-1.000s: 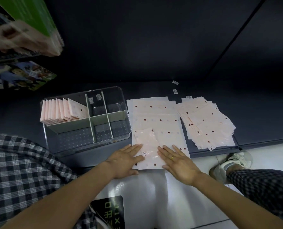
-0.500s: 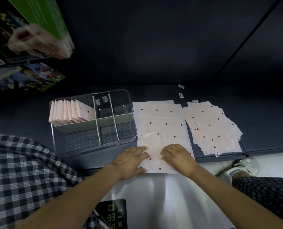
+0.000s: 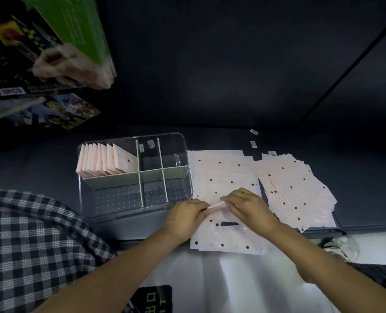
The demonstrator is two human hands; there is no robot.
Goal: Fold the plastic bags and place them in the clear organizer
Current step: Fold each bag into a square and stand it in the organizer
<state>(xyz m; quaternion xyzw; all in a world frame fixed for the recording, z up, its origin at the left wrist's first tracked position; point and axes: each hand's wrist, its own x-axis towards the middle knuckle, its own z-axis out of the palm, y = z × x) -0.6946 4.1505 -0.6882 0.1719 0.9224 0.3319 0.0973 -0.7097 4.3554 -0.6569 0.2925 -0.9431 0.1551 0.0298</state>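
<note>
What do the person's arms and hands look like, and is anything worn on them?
Both forearms are bare, with no sleeves, watch or gloves in view. The left hand wears nothing. The right hand has a thin gold ring on one finger.

bags (image 3: pixel 223 177): thin glossy plastic | organizer (image 3: pixel 178 141): clear smooth plastic | shelf (image 3: pixel 221 136): matt

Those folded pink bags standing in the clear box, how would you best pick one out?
Pinch the top edge of the rightmost folded pink bag from above. The bags stand on edge, packed in the back-left compartment of the clear plastic organizer, so only their tops are free. That end one leans toward the white divider, leaving finger room.
</note>
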